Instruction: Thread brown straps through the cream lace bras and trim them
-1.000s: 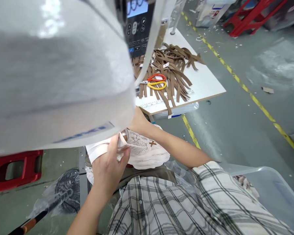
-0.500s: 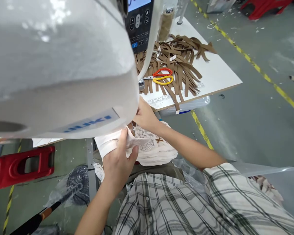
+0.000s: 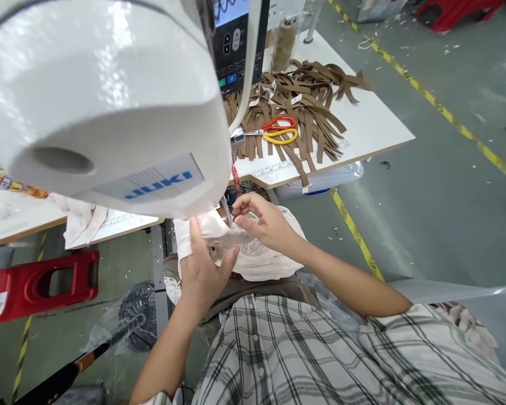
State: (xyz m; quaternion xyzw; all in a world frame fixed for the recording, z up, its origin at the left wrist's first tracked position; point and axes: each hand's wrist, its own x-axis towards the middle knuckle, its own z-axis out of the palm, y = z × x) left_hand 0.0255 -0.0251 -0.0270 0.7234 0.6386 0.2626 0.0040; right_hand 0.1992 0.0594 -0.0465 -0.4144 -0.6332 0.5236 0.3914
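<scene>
A white JUKI sewing machine (image 3: pixel 164 152) fills the upper left, its sewing end over a pale garment (image 3: pixel 265 270) with lace. My left hand (image 3: pixel 202 275) lies on the white cloth just below the machine head, index finger stretched forward and thumb spread apart. The other fingers are partly hidden. To the right of the sewing point is my right hand (image 3: pixel 267 222), above the lace part, with its fingers loosely bent and a gap between thumb and fingertips. Nothing shows in it. The needle area is mostly hidden by the machine head.
Brown fabric strips (image 3: pixel 312 112) pile on the white table (image 3: pixel 379 124), with red-and-yellow-handled scissors (image 3: pixel 280 132) on them. A thread cone (image 3: pixel 284 45) stands behind, near the control panel (image 3: pixel 236 50). A red stool (image 3: pixel 42 287) is at lower left; a clear plastic bin (image 3: pixel 480 309) is at right.
My right hand has drawn back from under the machine head toward me, its fingers now visible. My left hand stays on the cloth. The view has shifted, showing more of the machine's front.
</scene>
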